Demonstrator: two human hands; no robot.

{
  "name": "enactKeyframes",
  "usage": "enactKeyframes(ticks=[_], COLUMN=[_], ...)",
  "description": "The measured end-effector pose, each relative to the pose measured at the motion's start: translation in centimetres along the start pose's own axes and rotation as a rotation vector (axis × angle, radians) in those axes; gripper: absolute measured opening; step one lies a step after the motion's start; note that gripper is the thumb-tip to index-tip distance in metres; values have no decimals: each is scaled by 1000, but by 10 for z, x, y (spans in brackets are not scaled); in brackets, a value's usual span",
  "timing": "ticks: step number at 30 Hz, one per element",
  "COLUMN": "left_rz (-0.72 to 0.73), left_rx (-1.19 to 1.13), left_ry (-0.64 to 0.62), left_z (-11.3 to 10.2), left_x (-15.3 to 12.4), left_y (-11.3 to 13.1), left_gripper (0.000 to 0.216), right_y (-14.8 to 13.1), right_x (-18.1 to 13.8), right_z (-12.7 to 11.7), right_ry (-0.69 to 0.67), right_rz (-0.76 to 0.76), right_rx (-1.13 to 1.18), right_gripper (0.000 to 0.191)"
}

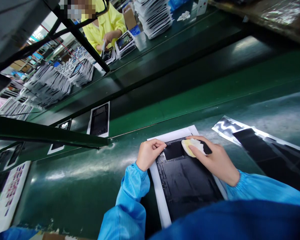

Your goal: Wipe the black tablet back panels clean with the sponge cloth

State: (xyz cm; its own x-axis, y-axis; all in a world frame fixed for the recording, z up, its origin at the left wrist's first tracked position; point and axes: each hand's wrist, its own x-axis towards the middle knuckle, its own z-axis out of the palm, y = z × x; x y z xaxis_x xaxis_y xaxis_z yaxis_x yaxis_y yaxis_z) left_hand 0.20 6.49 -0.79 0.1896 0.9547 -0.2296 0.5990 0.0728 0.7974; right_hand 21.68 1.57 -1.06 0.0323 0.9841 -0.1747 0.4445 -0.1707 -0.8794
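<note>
A black tablet-like panel (187, 180) lies on a white sheet (158, 196) in front of me, its lower end hidden by my blue clothing. My right hand (218, 160) grips a crumpled white-and-yellow wiping cloth (193, 147) and rests it on the panel's upper right part. Beneath the cloth is a smooth black rectangle (173, 151) set into the panel. At the panel's upper left corner, my left hand (151, 151) has thumb and forefinger pinched together. Whatever may be between those fingertips is too small to make out.
Black film strips on a clear sheet (255, 143) lie to the right. Similar panels (99, 119) sit on the belt beyond, behind a dark green bar (47, 133). Across the line, a person in yellow (110, 20) handles panels beside tall stacks (153, 16).
</note>
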Motion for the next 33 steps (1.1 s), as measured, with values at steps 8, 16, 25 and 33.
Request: enactKeyframes(ticks=[8,16,25,33], left_rz=[12,17,42,22], left_rx=[9,16,117,330], left_ry=[-6,-10,9,-11], left_z=[1,0,1,0], left_x=[1,0,-1,-5], left_y=[-2,-1,1,8], left_gripper=[20,17,11,12], right_y=[7,6,12,12], right_x=[2,3,3,4], right_z=[2,2,8,7], right_ry=[57,65,94,106], right_rz=[-81,-118,-252,-288], right_rx=[-6,-21,-158,-186], right_gripper=[34,31,27,27])
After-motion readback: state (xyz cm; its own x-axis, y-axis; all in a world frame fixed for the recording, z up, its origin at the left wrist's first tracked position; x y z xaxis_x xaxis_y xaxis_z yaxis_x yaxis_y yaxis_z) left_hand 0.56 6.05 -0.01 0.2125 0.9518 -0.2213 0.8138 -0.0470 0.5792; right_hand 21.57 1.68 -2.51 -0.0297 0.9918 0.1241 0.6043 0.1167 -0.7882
